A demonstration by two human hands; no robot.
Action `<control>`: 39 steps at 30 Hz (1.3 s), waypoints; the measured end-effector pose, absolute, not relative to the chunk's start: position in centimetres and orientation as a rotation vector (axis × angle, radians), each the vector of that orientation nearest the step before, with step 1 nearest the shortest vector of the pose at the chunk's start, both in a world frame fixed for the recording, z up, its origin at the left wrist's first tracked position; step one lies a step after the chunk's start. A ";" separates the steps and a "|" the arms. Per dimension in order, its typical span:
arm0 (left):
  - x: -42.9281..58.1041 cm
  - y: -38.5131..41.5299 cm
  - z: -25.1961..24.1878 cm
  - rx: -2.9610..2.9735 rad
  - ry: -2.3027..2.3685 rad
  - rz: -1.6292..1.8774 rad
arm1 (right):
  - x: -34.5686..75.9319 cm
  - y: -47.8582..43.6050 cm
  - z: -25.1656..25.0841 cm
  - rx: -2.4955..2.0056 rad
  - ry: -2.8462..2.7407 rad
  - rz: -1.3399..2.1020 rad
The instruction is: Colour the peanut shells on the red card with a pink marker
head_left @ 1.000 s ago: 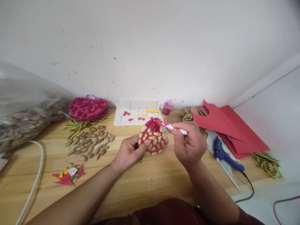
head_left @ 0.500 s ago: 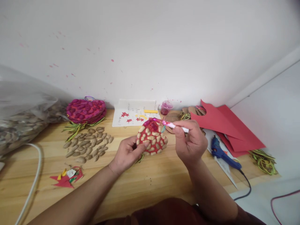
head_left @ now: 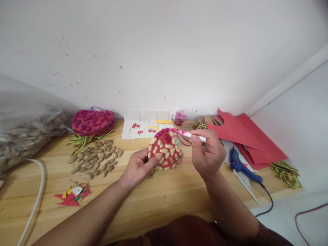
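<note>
My left hand (head_left: pixel 139 167) grips the lower left edge of a round red disc covered in peanuts (head_left: pixel 166 150), thumb on its front. The peanuts near its top edge are coated in magenta paint; the others are bare. A paintbrush with a white handle (head_left: pixel 189 134) is pinched in my right hand (head_left: pixel 208 152), and its magenta-smeared tip touches the disc's top edge. A small light-blue loop (head_left: pixel 178 140) sticks out at the disc's right side. Green-yellow strands (head_left: pixel 152 173) hang below it, partly hidden by my left hand.
Left stand a bag of peanuts (head_left: pixel 23 136), painted discs (head_left: pixel 92 121), loose peanuts (head_left: pixel 96 159) and paper scraps (head_left: pixel 73 195). Behind are a sheet with red stars (head_left: pixel 128 131) and a paint cup (head_left: pixel 180 118). Right lie red card (head_left: pixel 252 138), a blue glue gun (head_left: pixel 244 169) and strands (head_left: pixel 285 174).
The brush tip stays at the disc's top edge, where the magenta now reaches a little further down the left side. The whole view has shifted slightly; both hands keep their hold.
</note>
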State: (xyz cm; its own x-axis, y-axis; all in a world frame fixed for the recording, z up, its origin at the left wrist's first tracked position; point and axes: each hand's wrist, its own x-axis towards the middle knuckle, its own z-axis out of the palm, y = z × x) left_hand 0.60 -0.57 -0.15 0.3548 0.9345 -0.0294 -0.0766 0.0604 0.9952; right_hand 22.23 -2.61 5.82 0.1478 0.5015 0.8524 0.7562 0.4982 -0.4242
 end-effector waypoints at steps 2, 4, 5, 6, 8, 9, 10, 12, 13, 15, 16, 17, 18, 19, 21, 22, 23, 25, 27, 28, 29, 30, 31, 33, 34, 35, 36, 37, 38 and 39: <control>0.6 -0.5 -0.2 1.224 0.882 0.935 | 22.3 -2.5 5.8 -1.155 -1.498 -0.273; 0.5 -0.5 -0.3 1.195 0.863 0.927 | 22.3 -2.4 5.7 -1.152 -1.499 -0.278; 0.5 -0.4 -0.4 1.184 0.858 0.926 | 22.4 -2.4 5.7 -1.145 -1.502 -0.273; 0.5 -0.4 -0.5 1.173 0.853 0.928 | 22.4 -2.4 5.7 -1.135 -1.508 -0.263; 0.5 -0.5 -0.7 1.152 0.850 0.928 | 22.4 -2.4 5.7 -1.112 -1.518 -0.244; 0.5 -0.5 -0.8 1.142 0.852 0.927 | 22.3 -2.4 5.7 -1.103 -1.520 -0.237; 0.5 -0.5 -0.9 1.134 0.854 0.926 | 22.3 -2.4 5.7 -1.097 -1.520 -0.230; 0.4 -0.5 -1.0 1.126 0.857 0.922 | 22.3 -2.4 5.7 -1.090 -1.516 -0.222; 0.4 -0.4 -1.0 1.124 0.857 0.922 | 22.2 -2.4 5.7 -1.089 -1.516 -0.218; 0.4 -0.4 -1.0 1.121 0.854 0.929 | 22.3 -2.4 5.7 -1.089 -1.519 -0.210; 0.4 -0.4 -1.0 1.119 0.853 0.932 | 22.3 -2.3 5.7 -1.091 -1.520 -0.209; 0.4 -0.4 -1.0 1.115 0.853 0.934 | 22.4 -2.3 5.7 -1.096 -1.518 -0.211; 0.4 -0.4 -1.0 1.110 0.853 0.935 | 22.5 -2.2 5.7 -1.101 -1.515 -0.214; 0.4 -0.4 -1.1 1.102 0.852 0.937 | 22.5 -2.2 5.6 -1.105 -1.508 -0.219; 0.4 -0.3 -1.3 1.089 0.849 0.935 | 22.6 -2.1 5.6 -1.109 -1.495 -0.222; 0.4 -0.3 -1.4 1.081 0.848 0.937 | 22.6 -2.1 5.6 -1.109 -1.494 -0.221; 0.4 -0.2 -1.6 1.081 0.847 0.933 | 22.5 -2.1 5.6 -1.107 -1.499 -0.223; 0.4 -0.2 -1.8 1.088 0.850 0.936 | 22.4 -2.1 5.6 -1.104 -1.527 -0.242; 0.4 -0.1 -1.9 1.097 0.859 0.932 | 22.3 -2.2 5.6 -1.101 -1.563 -0.281; 0.3 -0.1 -1.9 1.098 0.866 0.929 | 22.2 -2.2 5.6 -1.101 -1.578 -0.301; 0.3 -0.1 -1.9 1.099 0.872 0.929 | 22.1 -2.3 5.6 -1.101 -1.588 -0.319; 0.3 -0.1 -1.8 1.098 0.878 0.931 | 22.1 -2.3 5.6 -1.101 -1.595 -0.330; 0.3 -0.1 -1.8 1.096 0.880 0.933 | 22.0 -2.3 5.6 -1.099 -1.600 -0.335; 0.3 -0.1 -1.7 1.089 0.879 0.936 | 22.0 -2.4 5.5 -1.094 -1.609 -0.326; 0.3 -0.1 -1.7 1.085 0.876 0.934 | 22.0 -2.3 5.4 -1.090 -1.614 -0.319; 0.3 0.0 -1.7 1.080 0.873 0.930 | 22.0 -2.3 5.3 -1.087 -1.618 -0.312; 0.3 0.0 -1.7 1.074 0.870 0.926 | 22.1 -2.2 5.2 -1.085 -1.621 -0.307; 0.3 0.0 -1.6 1.067 0.869 0.922 | 22.1 -2.2 5.2 -1.085 -1.620 -0.304; 0.3 0.0 -1.6 1.061 0.868 0.919 | 22.2 -2.1 5.1 -1.087 -1.619 -0.302; 0.3 0.0 -1.6 1.054 0.866 0.917 | 22.3 -2.1 5.1 -1.091 -1.617 -0.302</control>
